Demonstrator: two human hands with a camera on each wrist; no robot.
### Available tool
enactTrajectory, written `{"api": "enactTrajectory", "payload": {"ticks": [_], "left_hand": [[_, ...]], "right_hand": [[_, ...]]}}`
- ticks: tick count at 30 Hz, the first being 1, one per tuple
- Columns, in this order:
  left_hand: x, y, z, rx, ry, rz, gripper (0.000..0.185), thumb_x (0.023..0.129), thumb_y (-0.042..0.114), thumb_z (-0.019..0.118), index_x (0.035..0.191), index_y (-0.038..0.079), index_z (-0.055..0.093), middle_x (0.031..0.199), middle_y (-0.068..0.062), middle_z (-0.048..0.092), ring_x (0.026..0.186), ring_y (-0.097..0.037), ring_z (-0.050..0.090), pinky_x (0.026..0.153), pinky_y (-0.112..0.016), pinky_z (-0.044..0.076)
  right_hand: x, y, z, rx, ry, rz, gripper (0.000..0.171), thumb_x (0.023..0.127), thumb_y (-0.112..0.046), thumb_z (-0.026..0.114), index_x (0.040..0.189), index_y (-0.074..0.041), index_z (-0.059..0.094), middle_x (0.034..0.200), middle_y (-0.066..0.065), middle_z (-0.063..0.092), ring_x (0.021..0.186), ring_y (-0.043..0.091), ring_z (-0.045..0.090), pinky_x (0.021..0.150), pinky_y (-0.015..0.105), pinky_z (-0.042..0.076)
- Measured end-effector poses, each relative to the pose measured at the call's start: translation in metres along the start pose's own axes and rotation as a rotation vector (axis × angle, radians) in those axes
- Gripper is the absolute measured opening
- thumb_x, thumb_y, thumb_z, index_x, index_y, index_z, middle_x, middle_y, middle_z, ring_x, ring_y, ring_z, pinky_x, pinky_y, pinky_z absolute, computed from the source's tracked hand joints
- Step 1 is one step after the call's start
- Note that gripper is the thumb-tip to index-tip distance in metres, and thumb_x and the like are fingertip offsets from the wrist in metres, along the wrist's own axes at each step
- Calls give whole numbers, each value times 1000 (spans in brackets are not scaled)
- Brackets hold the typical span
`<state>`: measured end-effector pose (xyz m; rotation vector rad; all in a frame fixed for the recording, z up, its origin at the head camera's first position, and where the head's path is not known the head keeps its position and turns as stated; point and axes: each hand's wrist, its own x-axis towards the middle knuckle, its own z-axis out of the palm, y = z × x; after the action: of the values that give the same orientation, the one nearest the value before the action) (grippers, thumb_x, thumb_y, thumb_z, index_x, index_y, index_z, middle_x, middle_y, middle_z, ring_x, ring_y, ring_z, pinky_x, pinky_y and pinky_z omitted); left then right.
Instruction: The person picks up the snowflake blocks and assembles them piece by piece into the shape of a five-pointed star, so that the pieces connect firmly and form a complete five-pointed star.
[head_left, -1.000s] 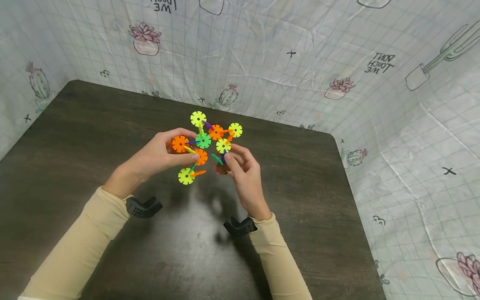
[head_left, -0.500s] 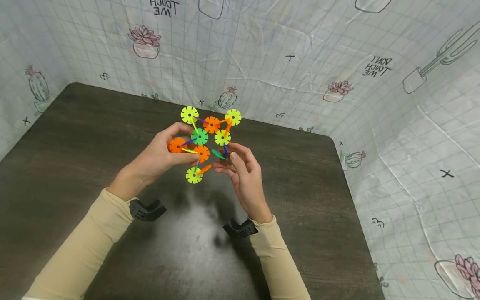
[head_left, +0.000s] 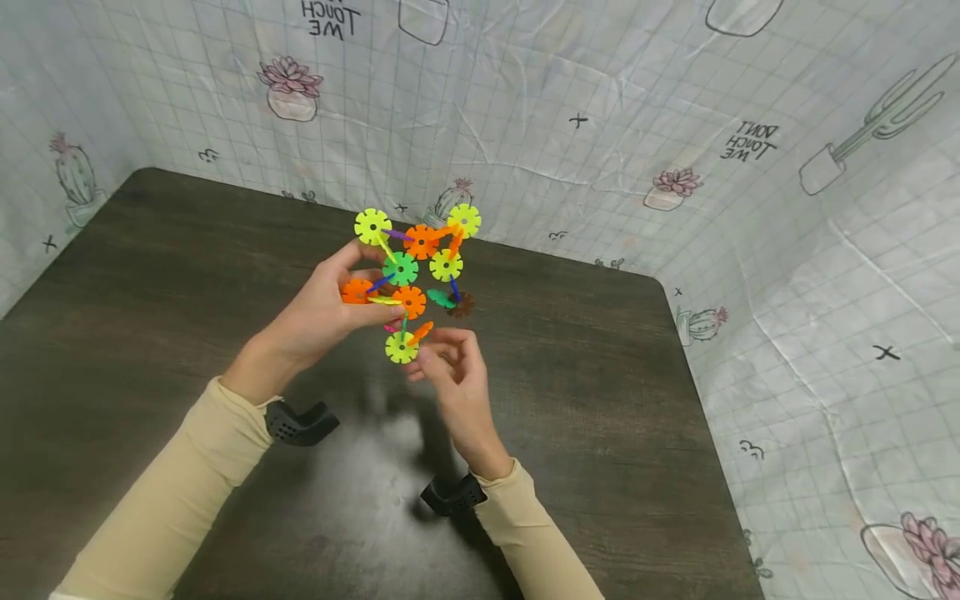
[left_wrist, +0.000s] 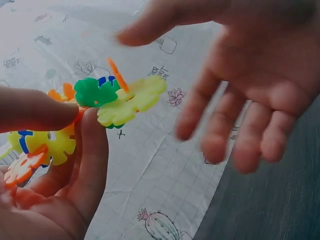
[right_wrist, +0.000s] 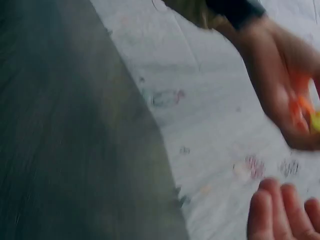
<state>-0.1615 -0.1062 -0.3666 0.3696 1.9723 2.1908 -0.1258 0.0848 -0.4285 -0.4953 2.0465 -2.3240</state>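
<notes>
Above dark table [head_left: 150,333], left hand [head_left: 322,308] pinching disc toy [head_left: 408,275], right hand [head_left: 450,367] relaxed, backdrop [head_left: 600,125] reading mirrored "DON'T TOUCH ME"

Toy discs [left_wrist: 125,100] between left-hand fingertips [left_wrist: 90,145], right hand [left_wrist: 250,95] near.

Left hand [head_left: 322,308] raised, fingers and thumb curled in a pinch. Right hand [head_left: 450,367] just below, fingers loosely spread, palm up.

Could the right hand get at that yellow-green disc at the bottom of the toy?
Probably yes. The right hand hovers open just beside the lowest yellow-green disc, with nothing between them; the left hand grips the snowflake-disc toy higher up, leaving that end free.
</notes>
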Motion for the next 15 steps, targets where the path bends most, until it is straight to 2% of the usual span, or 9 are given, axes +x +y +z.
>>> {"api": "enactTrajectory", "payload": {"ticks": [3, 6, 9, 12, 15], "left_hand": [[-1, 3, 3, 14, 8, 8, 45, 82, 4, 70, 117, 12, 44, 105, -9, 62, 92, -21, 63, 79, -30, 54], [-3, 5, 5, 25, 25, 17, 44, 82, 4, 71, 116, 11, 44, 105, -10, 64, 90, -20, 65, 78, -30, 54], [-4, 7, 8, 49, 46, 35, 44, 81, 4, 72, 114, 11, 44, 103, -10, 64, 88, -20, 64, 74, -31, 54], [-5, 8, 10, 53, 64, 55, 45, 80, 3, 72, 114, 12, 44, 101, -10, 63, 86, -19, 63, 71, -30, 54], [-5, 9, 12, 39, 80, 75, 45, 80, 2, 72, 114, 13, 45, 104, -8, 60, 88, -17, 61, 69, -28, 54]], "right_hand": [[2, -5, 14, -18, -5, -45, 35, 92, -23, 61, 115, 0, 47, 90, 7, 63, 72, 28, 67, 71, 40, 57], [5, -11, 23, 31, 31, -60, 32, 92, -21, 62, 115, -2, 51, 84, 7, 65, 66, 27, 67, 65, 42, 58], [6, -14, 27, 105, 63, -31, 30, 91, -21, 63, 115, -6, 53, 81, 7, 66, 64, 27, 67, 62, 41, 58], [7, -14, 28, 184, 76, -16, 31, 90, -19, 64, 115, -5, 53, 81, 5, 66, 64, 19, 68, 63, 39, 58], [8, -14, 28, 235, 72, -17, 32, 89, -18, 65, 114, -3, 53, 83, 5, 66, 66, 19, 69, 66, 39, 59]]}}
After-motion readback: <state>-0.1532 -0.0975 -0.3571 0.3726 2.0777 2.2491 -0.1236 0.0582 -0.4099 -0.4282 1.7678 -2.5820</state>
